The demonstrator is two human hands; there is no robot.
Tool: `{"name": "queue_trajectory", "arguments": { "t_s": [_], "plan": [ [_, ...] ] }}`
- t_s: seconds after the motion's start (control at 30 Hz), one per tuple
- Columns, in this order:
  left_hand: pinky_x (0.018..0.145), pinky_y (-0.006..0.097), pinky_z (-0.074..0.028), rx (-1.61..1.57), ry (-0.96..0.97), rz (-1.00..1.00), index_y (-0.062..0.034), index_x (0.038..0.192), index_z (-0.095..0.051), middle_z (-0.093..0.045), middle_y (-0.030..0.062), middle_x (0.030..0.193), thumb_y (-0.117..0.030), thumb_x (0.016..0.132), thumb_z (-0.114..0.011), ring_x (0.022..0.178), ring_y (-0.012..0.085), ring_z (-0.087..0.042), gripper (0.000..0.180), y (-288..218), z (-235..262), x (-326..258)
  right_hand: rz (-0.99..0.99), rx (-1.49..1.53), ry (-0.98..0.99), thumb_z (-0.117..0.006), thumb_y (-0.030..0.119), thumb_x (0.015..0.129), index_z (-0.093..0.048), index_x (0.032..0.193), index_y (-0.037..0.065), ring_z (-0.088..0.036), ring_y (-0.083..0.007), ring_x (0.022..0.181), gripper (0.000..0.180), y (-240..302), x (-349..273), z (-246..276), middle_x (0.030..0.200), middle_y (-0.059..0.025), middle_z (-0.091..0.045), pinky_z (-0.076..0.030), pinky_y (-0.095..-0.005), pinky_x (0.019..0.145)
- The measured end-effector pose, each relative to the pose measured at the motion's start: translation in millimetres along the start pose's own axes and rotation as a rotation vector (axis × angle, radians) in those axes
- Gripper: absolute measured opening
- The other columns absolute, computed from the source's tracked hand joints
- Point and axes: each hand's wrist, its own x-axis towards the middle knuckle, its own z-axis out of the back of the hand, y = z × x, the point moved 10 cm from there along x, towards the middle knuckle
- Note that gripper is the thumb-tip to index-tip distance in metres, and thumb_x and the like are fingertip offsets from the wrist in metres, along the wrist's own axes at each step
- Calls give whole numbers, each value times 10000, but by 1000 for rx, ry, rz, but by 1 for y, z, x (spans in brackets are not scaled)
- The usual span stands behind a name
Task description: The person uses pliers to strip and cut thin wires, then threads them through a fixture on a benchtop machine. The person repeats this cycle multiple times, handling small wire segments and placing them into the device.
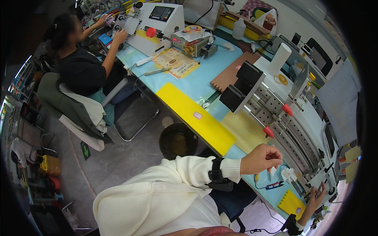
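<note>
My left hand (262, 157), in a white sleeve with a black watch, hovers over the light blue bench (197, 84) with its fingers curled. It pinches a small white piece (272, 172) that hangs just below the fingertips. My right hand (316, 200), with a black wristband, reaches up to the near end of the grey rail machine (293, 137) at the lower right. Its fingers touch a small dark part there, and its grip is unclear. Small blue-handled snips (275, 184) and a crumpled white scrap (288, 175) lie between my hands.
A long yellow sheet (197, 116) lies along the bench edge. Two red-tipped rods (269, 131) and black blocks (240, 90) stick out of the machine. A yellow serrated pad (291, 203) lies near my right hand. A seated person (82, 67) works at a white machine (157, 23) at upper left. A dark bin (178, 141) stands below.
</note>
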Motion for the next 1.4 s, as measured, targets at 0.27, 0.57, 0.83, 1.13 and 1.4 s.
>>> {"name": "queue_trajectory", "arguments": {
  "t_s": [0.27, 0.57, 0.83, 1.13, 1.4],
  "plan": [
    [612, 215, -497, 50, 3, 44, 10, 967, -647, -649, 39, 830, -68, 942, -661, 681, 72, -593, 83, 0, 9, -6, -105, 7, -103, -639, 108, 974, -501, 1409, 74, -569, -91, 848, 458, 12, -16, -1, 925, -52, -655, -446, -233, 775],
    [625, 218, -507, 52, 92, 75, 17, 974, -660, -663, 45, 840, -79, 926, -693, 690, 81, -614, 113, -13, 27, -21, -119, -413, -211, -639, 110, 971, -548, 1366, 57, -640, -142, 949, 409, 56, -20, -2, 1041, -92, -707, -485, -256, 829],
    [655, 232, -523, 127, 63, 79, 21, 1000, -676, -681, 50, 860, -42, 928, -674, 720, 96, -643, 96, -28, 52, -33, 459, -47, 325, -668, -100, 823, -661, 1132, -3, -699, -257, 961, 325, 212, -60, -128, 1041, -143, -717, -532, -328, 822],
    [632, 270, -522, 369, -66, -78, 16, 939, -683, -688, 66, 829, -22, 894, -692, 691, 154, -658, 59, -48, 77, -36, 541, 89, 293, -759, 55, 789, -698, 880, 22, -627, -302, 625, 114, 288, -41, -197, 763, -135, -683, -484, -329, 573],
    [649, 353, -508, 1010, -56, -402, -13, 923, -691, -669, 133, 820, -19, 846, -682, 727, 312, -647, 78, -22, 10, -21, 480, 27, 85, -778, 81, 791, -722, 948, 42, -662, -287, 675, 171, 266, -29, -179, 840, -122, -715, -506, -305, 618]
  ]
}}
